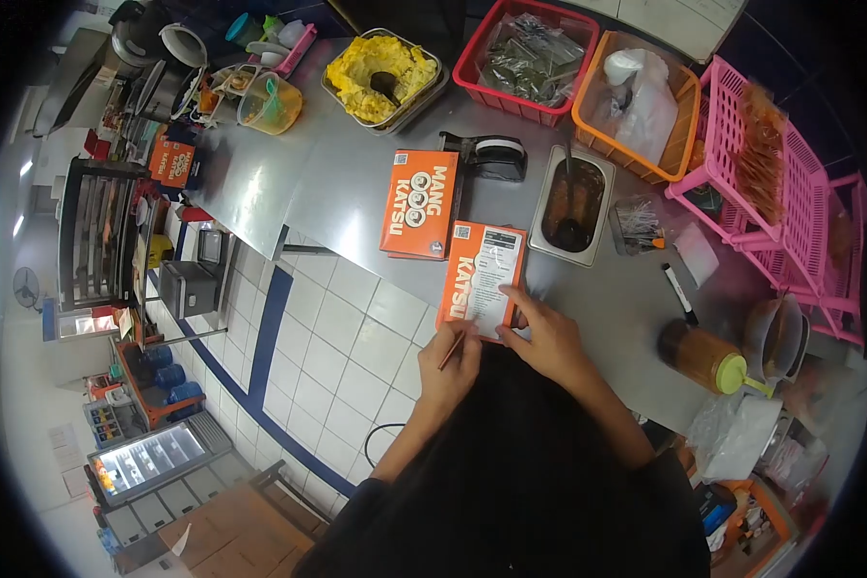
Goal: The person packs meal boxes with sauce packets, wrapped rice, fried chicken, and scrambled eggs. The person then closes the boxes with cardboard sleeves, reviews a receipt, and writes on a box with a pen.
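In front of me an orange food box (pixel 460 275) marked "KATSU" lies on the steel counter, with a printed white receipt (pixel 496 262) over its top. My right hand (pixel 551 339) grips the box's near right corner, its index finger and thumb on the receipt. My left hand (pixel 450 358) is closed at the near left corner, pinching a thin reddish-brown stick (pixel 451 351); whether it is a pen I cannot tell. Just beyond stands a second orange box (pixel 405 231) reading "MANG KATSU". A black tape dispenser (pixel 491 157) sits beside that box.
A metal pan of dark sauce (pixel 602 193) with a ladle, a marker (pixel 680 294) and a lidded jar (pixel 700 354) stand on the right. A tray of yellow food (pixel 424 111), a red basket (pixel 467 77), an orange basket (pixel 689 106) and a pink rack (pixel 713 173) line the back.
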### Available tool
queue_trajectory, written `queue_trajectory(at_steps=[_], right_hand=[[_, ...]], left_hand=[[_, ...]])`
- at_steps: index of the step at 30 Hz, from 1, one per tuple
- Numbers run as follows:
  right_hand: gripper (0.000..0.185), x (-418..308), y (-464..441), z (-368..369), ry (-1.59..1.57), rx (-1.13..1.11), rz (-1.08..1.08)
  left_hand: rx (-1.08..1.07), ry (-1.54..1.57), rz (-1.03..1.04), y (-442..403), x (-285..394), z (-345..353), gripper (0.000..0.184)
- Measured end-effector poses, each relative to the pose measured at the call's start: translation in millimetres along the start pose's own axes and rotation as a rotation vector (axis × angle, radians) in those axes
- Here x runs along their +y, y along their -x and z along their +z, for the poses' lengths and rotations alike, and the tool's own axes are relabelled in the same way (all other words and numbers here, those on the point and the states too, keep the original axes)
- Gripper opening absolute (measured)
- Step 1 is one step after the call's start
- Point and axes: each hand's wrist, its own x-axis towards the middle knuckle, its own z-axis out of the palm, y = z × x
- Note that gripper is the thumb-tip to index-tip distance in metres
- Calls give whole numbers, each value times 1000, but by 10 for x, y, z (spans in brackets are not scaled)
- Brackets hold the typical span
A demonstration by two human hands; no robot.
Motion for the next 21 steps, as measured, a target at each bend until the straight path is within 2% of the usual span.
queue_trajectory(at_steps=[1,4,7,10,13,19,21], right_hand=[[67,-14,3,-18,-4,-6,9],[69,12,-3,-8,-21,-37,27],[71,1,-9,-34,-20,-52,41],[72,3,-17,-45,-6,-60,44],[73,40,-12,-28,-28,-62,45],[81,47,-12,-38,-26,-42,49],[83,44,-22,-28,-27,-48,61]], left_hand=[[-57,22,4,-12,-6,-12,10],[103,5,-9,-79,64,26,10],[-97,82,-51,-105,30,-13,11],[41,47,-12,-168,92,15,11],[-66,130,-70,-163,-1,40,12],[-48,220,-21,-212,-10,120,15],[-9,173,-78,-310,41,97,14]])
